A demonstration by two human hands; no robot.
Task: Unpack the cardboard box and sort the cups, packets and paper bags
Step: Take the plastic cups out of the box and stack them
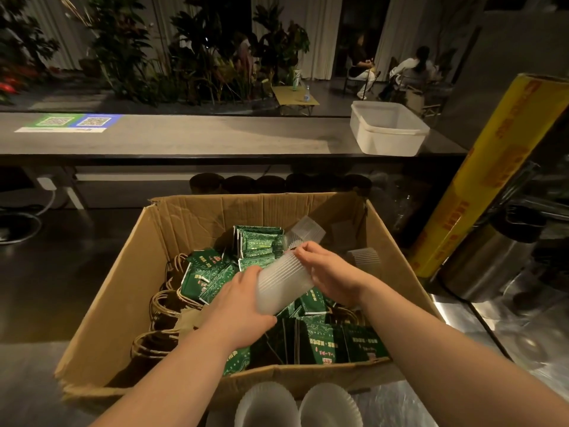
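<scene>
Most of the load remains inside the cardboard box (191,229), so the task is judged to be at an early-to-middle stage. At the left side of the box, the paper bags (163,315) with twisted handles lie stacked and untouched. Next to them, the green packets (212,278) cover the centre and near side of the box in a loose heap; none appears sorted yet. The left hand (243,306) has its grip wrapped around the lower end of a nested stack of translucent cups (284,283), which lies tilted above the packets. The right hand (326,272) has its grip clamped on the upper end of the same stack, fingers curled over the rim, so the stack sits between both hands and in contact with both. Further cups (363,257) remain in the right part of the box. Outside the box, at the near edge, two removed cup stacks (295,405) stand on the table (492,334), which indicates that cup sorting has begun. Packets and bags are still to be removed.
</scene>
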